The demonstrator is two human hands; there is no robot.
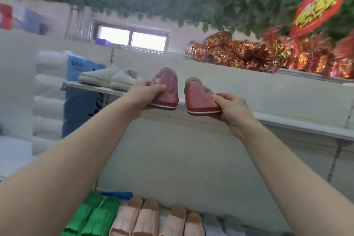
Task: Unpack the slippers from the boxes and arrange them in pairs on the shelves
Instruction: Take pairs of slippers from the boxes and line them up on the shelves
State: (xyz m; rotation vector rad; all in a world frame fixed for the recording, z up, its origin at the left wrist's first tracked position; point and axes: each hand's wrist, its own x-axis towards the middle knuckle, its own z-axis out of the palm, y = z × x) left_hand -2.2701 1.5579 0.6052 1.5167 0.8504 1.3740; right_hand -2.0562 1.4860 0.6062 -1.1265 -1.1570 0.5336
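My left hand [144,94] grips one red slipper [166,86] with a grey fleece lining, toe toward me, at the front edge of the white middle shelf [298,124]. My right hand [232,109] grips the matching red slipper [197,97] a little to the right and slightly lower. The two slippers are side by side with a small gap between them. A pair of cream slippers [109,78] rests on the same shelf to the left.
Shiny red-gold packets [268,51] fill the top shelf under hanging green leaves. Below, a lower shelf holds green [92,216], pink [151,218] and grey slippers [216,224] in a row. White and blue packs [80,90] stack at the left.
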